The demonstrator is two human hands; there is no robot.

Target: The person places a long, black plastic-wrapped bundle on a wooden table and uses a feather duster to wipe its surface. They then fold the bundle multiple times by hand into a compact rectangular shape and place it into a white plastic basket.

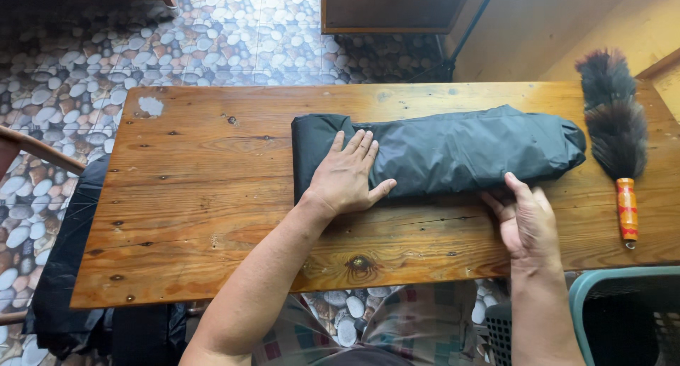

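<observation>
Fingers [361, 148] flat on dark bundle [453, 150].
</observation>
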